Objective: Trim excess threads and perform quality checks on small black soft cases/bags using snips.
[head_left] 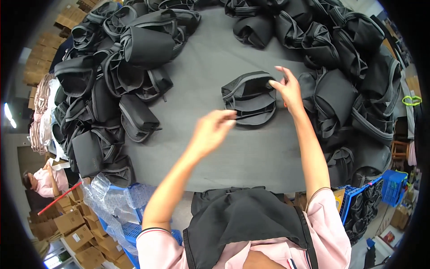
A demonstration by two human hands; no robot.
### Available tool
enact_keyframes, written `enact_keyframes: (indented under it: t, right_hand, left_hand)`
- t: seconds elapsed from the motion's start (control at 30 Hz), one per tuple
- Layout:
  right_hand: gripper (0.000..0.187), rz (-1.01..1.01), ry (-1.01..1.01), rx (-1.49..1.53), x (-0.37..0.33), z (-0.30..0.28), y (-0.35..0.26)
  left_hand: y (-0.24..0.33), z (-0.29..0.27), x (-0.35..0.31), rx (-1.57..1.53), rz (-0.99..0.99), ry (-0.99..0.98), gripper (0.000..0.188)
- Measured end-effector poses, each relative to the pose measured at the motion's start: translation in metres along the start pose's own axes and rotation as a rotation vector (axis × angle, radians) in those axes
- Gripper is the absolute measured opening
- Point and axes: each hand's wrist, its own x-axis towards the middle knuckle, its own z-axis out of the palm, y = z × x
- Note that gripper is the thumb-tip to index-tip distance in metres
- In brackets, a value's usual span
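Observation:
An unzipped black pouch (pixel 253 105) with a curved rim lies on the grey cloth-covered table in front of me, its mouth spread and its inner pockets showing. My right hand (pixel 289 89) is at its upper right rim, the thumb touching the edge and the fingers stretched away from it. On the other side, my left hand (pixel 212 130) reaches to the pouch's left edge. Its fingers are loosely bent, a little blurred, with nothing visible held in them. Whether those fingertips touch the fabric is hard to make out.
Black pouches pile up along the table's left side (pixel 109 85) and right side (pixel 333 96). Blue crates (pixel 132 228) with bubble wrap (pixel 105 201) stand below the left edge, near cardboard boxes (pixel 71 224). A person in pink (pixel 47 181) is at far left.

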Motion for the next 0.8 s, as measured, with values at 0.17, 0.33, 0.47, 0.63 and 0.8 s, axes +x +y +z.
enact_keyframes:
  t: [0.17,0.33,0.47,0.63,0.8]
  right_hand:
    - [0.019,-0.239,-0.041,-0.229,-0.019,0.023,-0.013]
    - [0.02,-0.34,-0.049,-0.11,-0.165,0.038,-0.004]
    - [0.008,-0.116,-0.145,0.187,-0.225,0.033,0.007]
    - [0.007,0.183,-0.137,0.377,-0.185,0.031,-0.017]
    - [0.019,0.511,-0.193,0.675,-0.194,0.043,0.01]
  left_hand:
    - [-0.006,0.051,0.025,-1.103,-0.457,-0.028,0.079]
    - [-0.003,0.047,0.002,-1.532,-0.503,0.402,0.068]
    - [0.014,0.048,-0.035,-0.691,-0.347,0.334,0.041]
    - [0.002,0.052,-0.062,0.566,0.039,0.138,0.048]
    - [-0.007,0.073,-0.075,0.473,-0.112,0.015,0.051]
